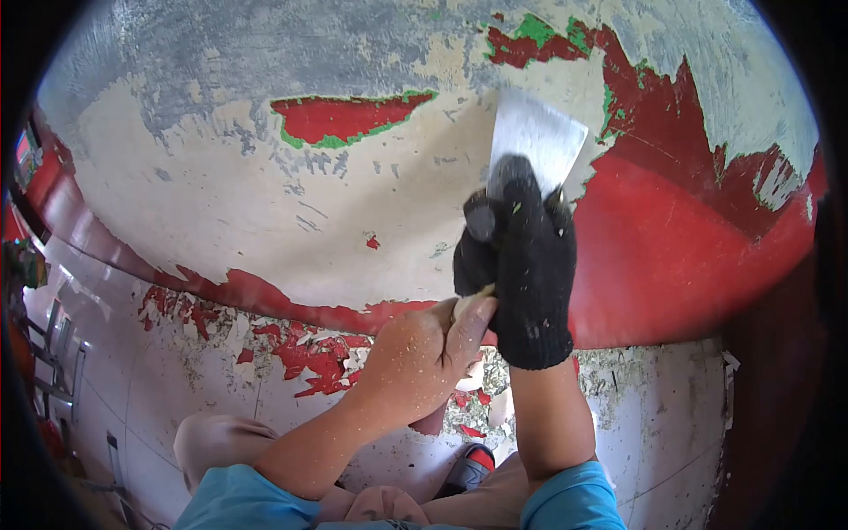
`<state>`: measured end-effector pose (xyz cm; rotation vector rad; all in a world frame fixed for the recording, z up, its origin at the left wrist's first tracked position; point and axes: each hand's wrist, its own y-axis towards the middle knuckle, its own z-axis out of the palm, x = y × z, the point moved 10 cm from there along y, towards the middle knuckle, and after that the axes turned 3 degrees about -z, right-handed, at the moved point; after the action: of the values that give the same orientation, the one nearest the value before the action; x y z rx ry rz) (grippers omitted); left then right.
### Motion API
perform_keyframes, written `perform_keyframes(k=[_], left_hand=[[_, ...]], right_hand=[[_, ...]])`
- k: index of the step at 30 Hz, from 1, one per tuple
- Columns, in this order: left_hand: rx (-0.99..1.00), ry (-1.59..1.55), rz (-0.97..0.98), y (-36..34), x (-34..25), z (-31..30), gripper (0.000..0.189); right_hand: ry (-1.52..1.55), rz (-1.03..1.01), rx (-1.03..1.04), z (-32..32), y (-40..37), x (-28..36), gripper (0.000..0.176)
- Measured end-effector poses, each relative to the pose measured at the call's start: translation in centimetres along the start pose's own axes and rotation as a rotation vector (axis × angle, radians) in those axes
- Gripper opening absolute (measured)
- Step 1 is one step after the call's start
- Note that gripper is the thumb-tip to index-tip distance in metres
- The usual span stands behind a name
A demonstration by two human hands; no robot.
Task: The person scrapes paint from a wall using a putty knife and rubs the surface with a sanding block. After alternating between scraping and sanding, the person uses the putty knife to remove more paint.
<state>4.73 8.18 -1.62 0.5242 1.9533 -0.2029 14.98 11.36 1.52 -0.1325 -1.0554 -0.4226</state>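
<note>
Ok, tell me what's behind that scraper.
The scraper lies against the wall, its blade over the edge between cream and red paint; the patch directly beneath is covered.

**Scraper on a peeling wall**

The gloved right hand (521, 265) grips the scraper (536, 132), blade flat against the wall (221, 203) beside red paint (671, 256). The bare left hand (424, 353) clasps the handle's end just below. Flakes (305, 349) litter the floor (177, 397).

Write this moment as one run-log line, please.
right hand: black glove, shut on scraper | left hand: bare, shut on scraper below it | scraper: blade against wall, paint peeled | floor: red paint flakes
</note>
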Motion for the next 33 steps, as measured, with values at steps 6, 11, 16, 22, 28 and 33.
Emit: perform_keyframes(k=[6,11,16,22,28,33], left_hand=[[-0.119,0.135,0.119,1.4,-0.9,-1.0,0.044],[-0.038,0.043,0.015,-0.1,-0.5,-1.2,0.045],[-0.095,0.112,0.031,0.9,-0.7,-2.1,0.046],[-0.117,0.138,0.071,-0.4,-1.2,-3.1,0.046],[-0.106,0.164,0.009,-0.4,-1.0,-4.0,0.051],[-0.058,0.207,-0.045,-1.1,-1.0,-5.1,0.055]], right_hand=[[-0.04,-0.088,0.064,1.0,1.0,0.9,0.027],[-0.017,-0.058,0.072,1.7,-0.1,0.9,0.027],[-0.073,-0.058,0.103,2.2,1.1,0.8,0.028],[0.065,-0.016,0.103,3.0,-0.1,0.3,0.029],[0.063,-0.025,0.052,3.6,0.0,0.7,0.03],[0.13,0.024,0.133,5.1,-0.6,-0.2,0.031]])
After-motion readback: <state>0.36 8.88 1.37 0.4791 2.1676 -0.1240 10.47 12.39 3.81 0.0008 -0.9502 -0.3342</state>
